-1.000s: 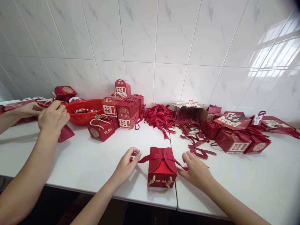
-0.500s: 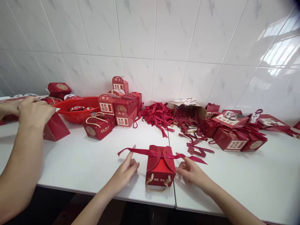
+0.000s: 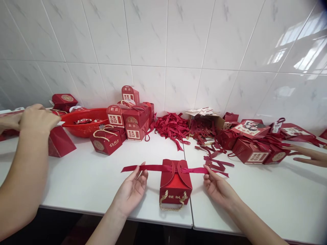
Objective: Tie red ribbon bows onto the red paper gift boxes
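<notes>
A red gift box (image 3: 176, 182) with interlocking rounded top flaps stands upright near the table's front edge. From its front hangs a gold rope handle (image 3: 173, 208). A dark red ribbon (image 3: 155, 167) passes through the slots in the flaps and stretches out to both sides. My left hand (image 3: 131, 190) pinches the ribbon's left end between thumb and fingers, palm turned up. On the other side my right hand (image 3: 219, 189) pinches the right end. Both hands are apart from the box itself.
Stacked red boxes (image 3: 136, 117), a red plastic basket (image 3: 84, 131), a ribbon pile (image 3: 172, 126) and a carton (image 3: 217, 122) line the wall. More boxes (image 3: 255, 149) stand right. A co-worker's hands (image 3: 38, 119) hold a box at left; another person's hand (image 3: 310, 156) reaches in at right.
Both my hands have closed on the ribbon ends and drawn them outward, pulling the ribbon straighter. Another person's hand has come in at the right edge.
</notes>
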### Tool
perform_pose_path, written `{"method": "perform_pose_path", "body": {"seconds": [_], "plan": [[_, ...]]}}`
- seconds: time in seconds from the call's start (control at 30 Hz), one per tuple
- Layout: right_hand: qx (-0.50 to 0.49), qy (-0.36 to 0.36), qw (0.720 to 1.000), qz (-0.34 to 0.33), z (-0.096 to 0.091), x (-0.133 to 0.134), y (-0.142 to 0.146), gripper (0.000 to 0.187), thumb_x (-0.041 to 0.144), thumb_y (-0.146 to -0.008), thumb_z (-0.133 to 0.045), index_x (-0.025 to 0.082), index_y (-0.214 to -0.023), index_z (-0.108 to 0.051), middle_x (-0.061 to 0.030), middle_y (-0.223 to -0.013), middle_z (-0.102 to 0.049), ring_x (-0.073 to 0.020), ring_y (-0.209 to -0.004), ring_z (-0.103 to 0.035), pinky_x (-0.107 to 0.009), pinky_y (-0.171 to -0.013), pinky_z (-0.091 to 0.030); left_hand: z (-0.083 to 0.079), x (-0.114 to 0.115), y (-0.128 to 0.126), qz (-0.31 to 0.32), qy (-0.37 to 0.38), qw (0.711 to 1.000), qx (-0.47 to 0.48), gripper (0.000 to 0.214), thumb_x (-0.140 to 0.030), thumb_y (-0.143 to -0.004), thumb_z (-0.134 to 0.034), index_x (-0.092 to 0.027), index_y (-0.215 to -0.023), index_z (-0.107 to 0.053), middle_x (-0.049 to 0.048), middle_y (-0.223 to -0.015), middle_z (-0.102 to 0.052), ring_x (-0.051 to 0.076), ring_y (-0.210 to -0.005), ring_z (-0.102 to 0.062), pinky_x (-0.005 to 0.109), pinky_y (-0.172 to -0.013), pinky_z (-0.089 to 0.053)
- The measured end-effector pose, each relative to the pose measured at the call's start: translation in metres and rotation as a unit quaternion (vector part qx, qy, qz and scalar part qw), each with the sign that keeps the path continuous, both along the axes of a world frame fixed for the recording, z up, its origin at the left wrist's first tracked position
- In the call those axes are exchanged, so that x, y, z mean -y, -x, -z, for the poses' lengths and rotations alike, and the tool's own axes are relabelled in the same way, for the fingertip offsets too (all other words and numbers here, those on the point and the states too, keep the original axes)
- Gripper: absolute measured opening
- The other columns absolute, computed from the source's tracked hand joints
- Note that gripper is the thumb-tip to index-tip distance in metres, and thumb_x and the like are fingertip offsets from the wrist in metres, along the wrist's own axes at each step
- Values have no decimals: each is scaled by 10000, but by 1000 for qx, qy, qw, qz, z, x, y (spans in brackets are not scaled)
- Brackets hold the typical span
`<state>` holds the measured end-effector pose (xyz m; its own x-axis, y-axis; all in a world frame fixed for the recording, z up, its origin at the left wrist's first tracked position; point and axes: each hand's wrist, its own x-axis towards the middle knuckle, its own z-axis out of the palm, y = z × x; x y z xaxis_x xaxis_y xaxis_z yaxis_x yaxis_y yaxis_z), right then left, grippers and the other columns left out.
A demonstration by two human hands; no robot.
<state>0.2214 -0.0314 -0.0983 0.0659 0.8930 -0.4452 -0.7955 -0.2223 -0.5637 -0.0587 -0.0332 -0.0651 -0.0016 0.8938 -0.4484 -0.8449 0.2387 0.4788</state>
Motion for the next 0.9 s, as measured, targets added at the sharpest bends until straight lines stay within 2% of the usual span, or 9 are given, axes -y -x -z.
{"method": "perform_pose_path", "body": {"seconds": [0.17, 0.33, 0.43, 0.53, 0.6, 0.7, 0.8, 0.9], "plan": [[9, -30, 999, 43, -8, 1, -10, 147, 159, -906, -509, 126, -934, -650, 15, -645, -558, -47, -502, -541, -130, -412, -467, -11, 4, 5, -21, -14, 999, -35, 188, -154, -905, -497, -164, -1013, -651, 26, -771, -636, 114, -614, -663, 144, -398, -510], [32, -35, 997, 59, -3, 5, -14, 143, 129, -882, -542, 107, -941, -670, 16, -668, -567, -32, -499, -536, -116, -423, -476, -6, 6, 5, -52, 12, 997, -49, 150, -112, -879, -533, -159, -927, -668, 4, -799, -657, 95, -628, -667, 139, -438, -525], [51, -39, 995, 78, 0, 7, -17, 125, 111, -833, -607, 116, -932, -683, 18, -726, -593, -20, -517, -539, -97, -433, -476, -4, 6, 4, -91, 28, 992, -81, 105, -126, -852, -580, -171, -860, -675, -13, -762, -642, 98, -637, -664, 158, -467, -533], [90, -80, 988, 95, -7, 7, -22, 231, 164, -736, -728, 134, -962, -690, 25, -741, -598, -33, -574, -558, -102, -486, -503, -13, 4, 6, -117, 0, 986, -120, 76, -171, -834, -614, -198, -831, -686, -19, -754, -629, 103, -623, -644, 168, -427, -488], [138, -119, 977, 110, -20, 5, -25, 331, 247, -663, -796, 141, -960, -696, 27, -713, -596, -43, -585, -554, -118, -532, -523, -27, 0, 7, -132, -57, 978, -154, 81, -175, -810, -644, -210, -855, -701, -25, -773, -624, 76, -578, -599, 153, -396, -431], [220, -194, 947, 135, -51, 1, -25, 398, 314, -612, -826, 184, -964, -694, 34, -686, -609, -44, -554, -535, -138, -550, -523, -55, -6, 4, -153, -162, 951, -215, 136, -157, -716, -735, -202, -844, -722, -33, -788, -620, 38, -560, -528, 130, -424, -397], [286, -271, 907, 151, -87, -5, -21, 320, 364, -656, -790, 228, -927, -689, 35, -690, -624, -57, -548, -528, -165, -515, -491, -83, -12, -5, -135, -258, 913, -285, 165, -186, -617, -811, -173, -762, -732, -16, -793, -642, 38, -577, -488, 141, -485, -403], [365, -318, 867, 116, -118, -11, -13, 297, 451, -723, -709, 195, -875, -710, -3, -722, -648, -90, -610, -555, -206, -553, -479, -105, -17, -19, -86, -339, 870, -347, 177, -253, -626, -809, -157, -758, -742, 13, -787, -664, 49, -583, -462, 162, -499, -381]]}}
